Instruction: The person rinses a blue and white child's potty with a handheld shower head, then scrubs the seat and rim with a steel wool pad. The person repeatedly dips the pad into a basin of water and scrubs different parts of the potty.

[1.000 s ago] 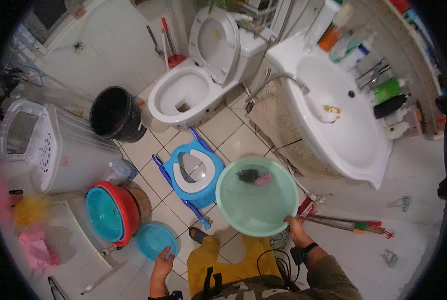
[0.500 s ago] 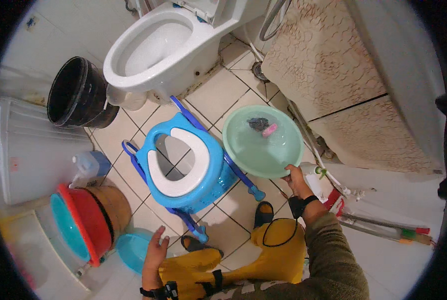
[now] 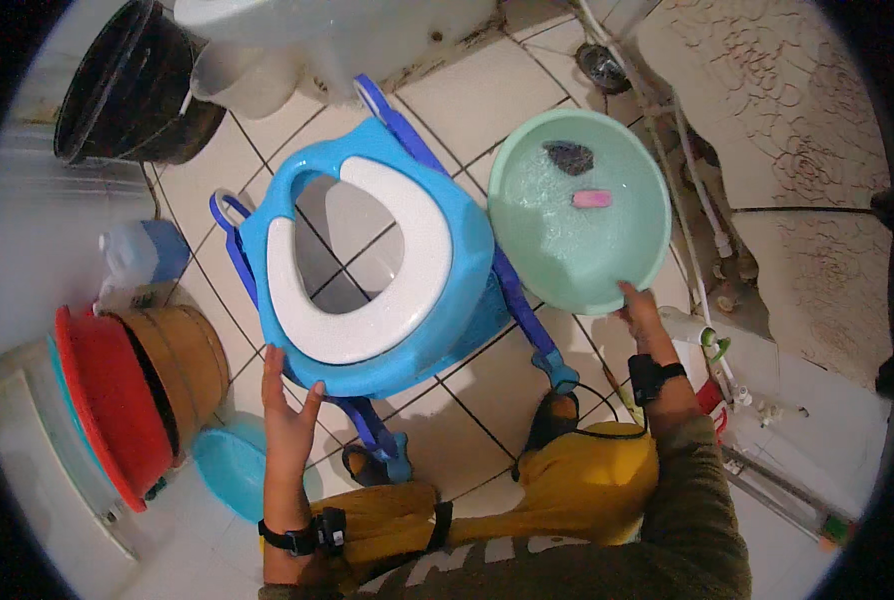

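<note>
My right hand grips the near rim of a round pale-green basin, which stands on the floor tiles at the right. Inside it lie a dark mesh-like clump and a small pink block, in what looks like a little water. Left of the basin stands a blue child's toilet seat with a white ring and dark-blue legs. With fingers spread, my left hand is at the seat's near-left edge; whether it touches cannot be made out.
Behind the seat are a white toilet, a clear jug and a black bucket. At left are a blue-labelled jug, a red basin and a turquoise basin. Pipes run along the right wall.
My left hand has come up to the toilet seat's near edge. The view is closer. In the basin, the pink block and dark clump now lie apart. My right hand stays on the rim.
</note>
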Motion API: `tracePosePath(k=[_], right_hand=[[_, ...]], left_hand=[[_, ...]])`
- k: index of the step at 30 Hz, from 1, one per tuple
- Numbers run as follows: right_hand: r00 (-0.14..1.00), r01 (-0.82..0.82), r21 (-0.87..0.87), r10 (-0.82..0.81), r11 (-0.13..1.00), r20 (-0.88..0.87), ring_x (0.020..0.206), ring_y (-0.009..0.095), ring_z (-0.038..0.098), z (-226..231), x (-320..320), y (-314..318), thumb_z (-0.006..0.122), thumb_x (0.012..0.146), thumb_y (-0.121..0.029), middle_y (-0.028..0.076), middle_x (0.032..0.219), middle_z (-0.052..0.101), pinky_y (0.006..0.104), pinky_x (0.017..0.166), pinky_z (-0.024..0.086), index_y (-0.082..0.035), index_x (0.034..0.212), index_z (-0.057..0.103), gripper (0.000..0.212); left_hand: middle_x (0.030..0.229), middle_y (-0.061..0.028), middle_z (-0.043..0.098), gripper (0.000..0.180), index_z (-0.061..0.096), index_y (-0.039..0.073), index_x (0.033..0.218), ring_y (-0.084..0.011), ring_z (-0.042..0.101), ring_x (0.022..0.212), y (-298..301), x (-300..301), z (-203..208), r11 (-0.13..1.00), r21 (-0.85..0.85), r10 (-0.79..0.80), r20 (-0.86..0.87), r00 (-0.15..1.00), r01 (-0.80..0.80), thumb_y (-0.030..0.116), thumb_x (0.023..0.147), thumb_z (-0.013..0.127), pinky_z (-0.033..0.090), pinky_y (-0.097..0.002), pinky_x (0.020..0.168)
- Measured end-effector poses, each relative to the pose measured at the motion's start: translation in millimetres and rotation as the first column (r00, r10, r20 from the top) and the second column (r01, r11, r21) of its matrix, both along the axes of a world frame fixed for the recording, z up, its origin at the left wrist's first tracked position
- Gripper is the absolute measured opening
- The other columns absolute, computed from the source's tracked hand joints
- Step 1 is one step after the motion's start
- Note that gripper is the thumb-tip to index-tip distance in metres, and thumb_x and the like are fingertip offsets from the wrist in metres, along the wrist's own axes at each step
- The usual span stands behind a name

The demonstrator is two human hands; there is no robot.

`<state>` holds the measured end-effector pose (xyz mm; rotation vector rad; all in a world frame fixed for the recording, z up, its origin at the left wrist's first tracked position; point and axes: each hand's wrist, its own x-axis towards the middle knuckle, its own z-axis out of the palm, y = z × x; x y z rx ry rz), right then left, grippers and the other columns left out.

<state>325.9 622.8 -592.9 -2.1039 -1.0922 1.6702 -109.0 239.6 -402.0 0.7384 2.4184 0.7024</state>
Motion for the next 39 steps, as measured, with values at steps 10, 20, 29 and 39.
tracePosePath(k=[10, 20, 29, 39], right_hand=[[0.534, -0.844, 0.450, 0.539, 0.293, 0.651, 0.126, 0.043, 0.047, 0.7, -141.1, 117.1, 0.066, 0.079, -0.015, 0.023, 0.140, 0.045, 0.0468, 0.104, 0.041, -0.012, 0.141, 0.045, 0.065], [0.240, -0.925, -0.020, 0.624, 0.380, 0.744, 0.103, 0.047, 0.060, -41.0, -223.2, 149.5, 0.064, 0.084, -0.016, 0.026, 0.132, 0.048, 0.0509, 0.089, 0.051, -0.020, 0.136, 0.047, 0.055], [0.376, -0.895, 0.365, 0.873, 0.255, 0.311, 0.092, 0.031, 0.066, -11.8, -199.2, 99.1, 0.072, 0.081, -0.018, 0.015, 0.098, 0.069, 0.0403, 0.084, 0.051, -0.011, 0.107, 0.067, 0.027], [0.503, -0.836, 0.465, 0.746, 0.292, 0.436, 0.087, 0.026, 0.066, 15.9, -169.0, 64.1, 0.068, 0.082, -0.005, 0.014, 0.097, 0.069, 0.0354, 0.080, 0.052, -0.006, 0.109, 0.066, 0.027]], left_hand=[[0.152, -0.0250, 0.029, 0.083, 0.023, -0.004, 0.149, -0.0347, 0.032, 0.141, 8.3, 11.4, 7.8, 0.955, -0.007, 0.286, 0.266, 0.921, -0.295, 0.023, 0.088, 0.072, 0.037, -0.0462, 0.110], [0.143, -0.0212, 0.043, 0.075, 0.027, -0.008, 0.145, -0.0316, 0.047, 0.130, 15.6, 31.6, 10.3, 0.737, -0.040, 0.535, 0.645, 0.546, -0.675, 0.026, 0.091, 0.067, 0.037, -0.0470, 0.110], [0.124, -0.0144, 0.055, 0.069, 0.033, -0.005, 0.143, -0.0256, 0.056, 0.115, 13.1, 25.8, 6.4, 0.724, -0.022, 0.475, 0.740, 0.476, -0.690, 0.018, 0.089, 0.069, 0.043, -0.0417, 0.104], [0.117, -0.0092, 0.060, 0.053, 0.042, 0.001, 0.132, -0.0218, 0.057, 0.112, 1.3, 28.0, -3.6, 0.626, 0.077, 0.360, 0.854, 0.375, -0.776, 0.020, 0.091, 0.069, 0.044, -0.0374, 0.103]])
